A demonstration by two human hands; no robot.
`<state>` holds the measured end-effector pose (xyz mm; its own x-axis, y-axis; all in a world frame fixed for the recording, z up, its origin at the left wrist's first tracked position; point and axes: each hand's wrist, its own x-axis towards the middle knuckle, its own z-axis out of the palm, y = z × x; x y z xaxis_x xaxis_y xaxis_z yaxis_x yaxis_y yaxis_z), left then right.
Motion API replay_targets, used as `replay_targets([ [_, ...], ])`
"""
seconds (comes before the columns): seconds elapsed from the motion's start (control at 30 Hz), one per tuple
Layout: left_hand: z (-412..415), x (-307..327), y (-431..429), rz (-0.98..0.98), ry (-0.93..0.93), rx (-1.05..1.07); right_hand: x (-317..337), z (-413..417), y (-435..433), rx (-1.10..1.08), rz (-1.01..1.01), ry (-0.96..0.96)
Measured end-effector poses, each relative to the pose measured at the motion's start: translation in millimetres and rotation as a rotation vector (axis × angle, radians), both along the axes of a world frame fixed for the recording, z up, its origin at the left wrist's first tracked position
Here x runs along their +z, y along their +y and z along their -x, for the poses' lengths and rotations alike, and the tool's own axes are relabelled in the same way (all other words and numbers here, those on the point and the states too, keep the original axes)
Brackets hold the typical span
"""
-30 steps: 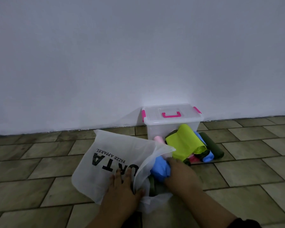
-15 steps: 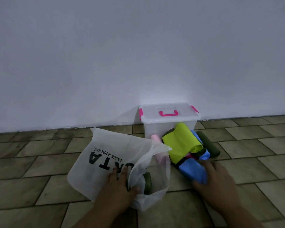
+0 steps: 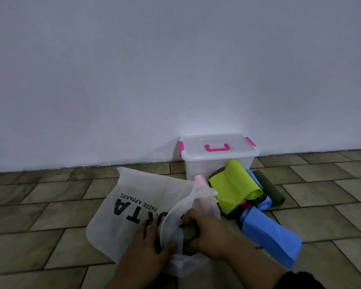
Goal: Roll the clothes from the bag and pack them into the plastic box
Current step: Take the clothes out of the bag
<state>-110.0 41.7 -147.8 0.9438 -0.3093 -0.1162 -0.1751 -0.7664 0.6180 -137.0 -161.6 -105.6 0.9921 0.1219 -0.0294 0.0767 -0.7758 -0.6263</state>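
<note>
step: pull green garment (image 3: pixel 191 233) from bag (image 3: pixel 133 202), near centre | right hand (image 3: pixel 209 234) grip wrapped round garment | left hand (image 3: pixel 148 241) grip pinching bag mouth | tip: pin bag down, draw straight out | plastic box (image 3: pixel 217 161) far, lid on

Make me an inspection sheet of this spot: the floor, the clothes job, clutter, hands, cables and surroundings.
Surface: tiled floor, brownish tiles.
Job's things: white bag lies on the floor, its mouth toward the person. The plastic box stands against the wall with its lid on. In front of the box is a heap of clothes: lime-green garment on top, blue garment nearest the person, dark green roll, pink roll. An olive garment sits in the bag's mouth.
Clutter: nothing seen.
Hands: left hand holds the bag's mouth; right hand grips the olive garment.
Cables: nothing seen.
Surroundings: plain white wall.
</note>
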Motion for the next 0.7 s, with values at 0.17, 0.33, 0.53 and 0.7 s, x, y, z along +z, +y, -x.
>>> replay_targets([
  [0.17,-19,-10,10,-0.139,0.006,0.122,7,37,-45,-0.296,-0.166,-0.255],
  [0.33,-51,-7,-1,-0.159,0.175,0.414,-14,68,-65,-0.471,0.084,-0.299],
  [0.53,-98,36,-57,0.459,0.434,0.829,-32,58,-37,-0.447,0.287,-0.05],
  [0.7,-80,75,-101,0.902,0.641,0.631,-21,46,-40,-0.362,0.242,0.042],
])
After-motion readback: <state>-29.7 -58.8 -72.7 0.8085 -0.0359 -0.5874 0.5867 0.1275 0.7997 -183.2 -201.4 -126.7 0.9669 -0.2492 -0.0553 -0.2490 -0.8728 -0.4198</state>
